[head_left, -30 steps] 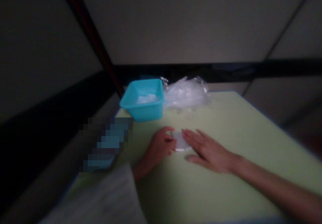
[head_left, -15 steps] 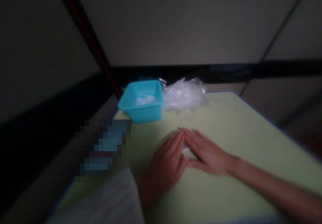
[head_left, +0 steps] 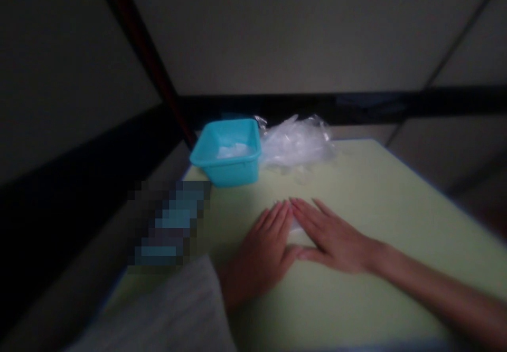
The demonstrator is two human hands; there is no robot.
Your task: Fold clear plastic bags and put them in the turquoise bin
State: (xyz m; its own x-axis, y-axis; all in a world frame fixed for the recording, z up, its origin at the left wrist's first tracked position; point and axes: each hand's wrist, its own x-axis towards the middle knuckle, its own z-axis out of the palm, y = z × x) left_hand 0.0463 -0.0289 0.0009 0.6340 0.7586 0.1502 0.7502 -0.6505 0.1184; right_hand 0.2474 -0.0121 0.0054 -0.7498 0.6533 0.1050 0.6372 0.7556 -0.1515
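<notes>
My left hand (head_left: 267, 251) lies flat over the pale green table (head_left: 380, 310), its fingers stretched forward. Beside it, my right hand (head_left: 330, 236) is flat too, with thumb and fingers apart. The fingertips of both hands meet or nearly meet, and the thumbs come together nearer to me. Between and under the fingers shows a small whitish, translucent piece (head_left: 296, 225), perhaps plastic film; most of it is covered by my hands and its kind is unclear.
A turquoise plastic basket (head_left: 233, 174) with white material inside stands at the far left of the table. Crumpled clear plastic bags (head_left: 299, 143) lie to its right. A blurred-out, phone-like dark object (head_left: 174, 222) is at the left edge. A wall rises behind.
My fingers have spread slightly, and the hands lie flatter on the whitish piece, more of which shows between them. The whole view has shifted a little.
</notes>
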